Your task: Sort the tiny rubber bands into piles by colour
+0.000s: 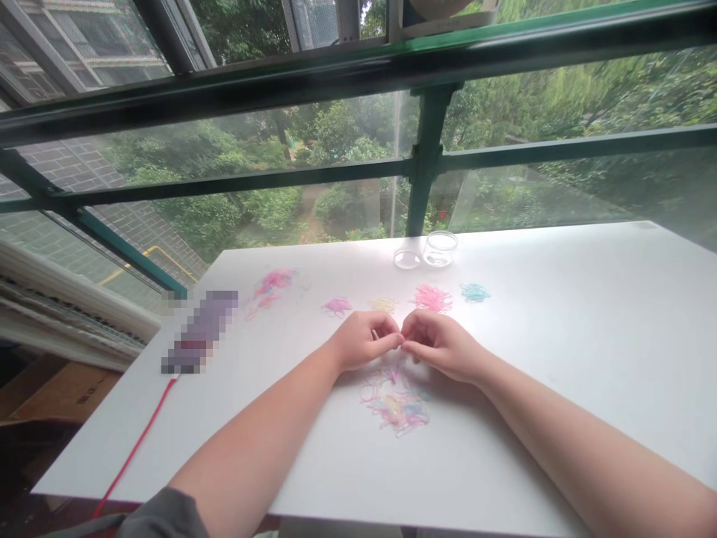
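My left hand (pixel 363 342) and my right hand (pixel 442 344) meet above the middle of the white table, fingertips pinched and touching. Whatever lies between them is too small to make out. Just below my hands is a mixed pile of thin, coloured rubber bands (pixel 396 411). Beyond them sit sorted piles: purple bands (pixel 337 305), pale yellow bands (pixel 383 305) partly behind my left hand, pink bands (pixel 432 297) and blue bands (pixel 475 292). Farther left lies a looser, mostly pink pile of bands (pixel 274 282).
A clear round jar (pixel 440 249) and a clear lid (pixel 407 258) are at the back of the white table (pixel 560 336). On the left lies a pixelated dark object (pixel 200 332) with a red cable (pixel 137 444) running off the edge. Green window railings stand behind.
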`<state>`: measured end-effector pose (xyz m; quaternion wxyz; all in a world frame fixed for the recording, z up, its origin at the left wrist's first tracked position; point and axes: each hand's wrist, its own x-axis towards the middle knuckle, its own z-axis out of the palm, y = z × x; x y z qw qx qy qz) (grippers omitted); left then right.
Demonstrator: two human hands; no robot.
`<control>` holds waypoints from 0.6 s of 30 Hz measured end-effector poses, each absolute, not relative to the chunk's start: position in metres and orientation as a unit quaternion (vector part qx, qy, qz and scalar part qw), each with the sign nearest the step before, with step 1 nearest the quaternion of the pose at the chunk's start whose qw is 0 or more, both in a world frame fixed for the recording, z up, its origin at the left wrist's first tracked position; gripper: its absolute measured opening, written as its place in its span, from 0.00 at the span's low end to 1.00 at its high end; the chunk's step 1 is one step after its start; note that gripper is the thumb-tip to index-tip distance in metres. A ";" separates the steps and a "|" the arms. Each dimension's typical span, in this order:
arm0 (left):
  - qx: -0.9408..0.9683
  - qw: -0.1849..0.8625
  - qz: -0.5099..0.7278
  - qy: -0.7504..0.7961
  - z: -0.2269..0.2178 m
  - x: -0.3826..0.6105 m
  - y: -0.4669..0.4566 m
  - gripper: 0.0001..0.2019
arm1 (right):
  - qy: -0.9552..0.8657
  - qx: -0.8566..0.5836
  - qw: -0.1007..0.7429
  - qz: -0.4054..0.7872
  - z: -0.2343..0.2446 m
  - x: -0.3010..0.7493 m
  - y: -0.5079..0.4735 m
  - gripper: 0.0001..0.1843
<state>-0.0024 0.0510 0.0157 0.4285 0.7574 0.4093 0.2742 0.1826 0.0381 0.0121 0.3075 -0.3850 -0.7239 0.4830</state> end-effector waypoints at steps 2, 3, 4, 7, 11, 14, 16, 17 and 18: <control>0.752 0.433 0.283 0.409 0.016 -0.002 0.051 0.10 | -0.725 -0.397 0.304 0.474 0.013 0.184 0.039 0.09; 0.749 0.434 0.289 0.409 0.016 -0.002 0.051 0.10 | -0.727 -0.403 0.301 0.468 0.013 0.184 0.039 0.09; 0.748 0.434 0.294 0.408 0.016 -0.002 0.052 0.09 | -0.729 -0.408 0.299 0.461 0.013 0.184 0.039 0.08; 0.746 0.433 0.308 0.401 0.014 -0.002 0.052 0.09 | -0.736 -0.417 0.292 0.446 0.013 0.184 0.039 0.07; 0.746 0.433 0.314 0.396 0.010 -0.003 0.054 0.10 | -0.743 -0.420 0.291 0.432 0.013 0.183 0.037 0.07; 0.749 0.430 0.313 0.396 0.008 -0.003 0.054 0.10 | -0.736 -0.423 0.303 0.433 0.014 0.183 0.036 0.06; 0.750 0.427 0.311 0.398 0.008 -0.004 0.054 0.10 | -0.731 -0.424 0.307 0.437 0.014 0.182 0.036 0.06; 0.750 0.426 0.310 0.400 0.008 -0.004 0.054 0.10 | -0.731 -0.423 0.309 0.437 0.014 0.182 0.036 0.05; 0.751 0.424 0.309 0.402 0.009 -0.003 0.054 0.10 | -0.733 -0.424 0.311 0.433 0.014 0.182 0.036 0.05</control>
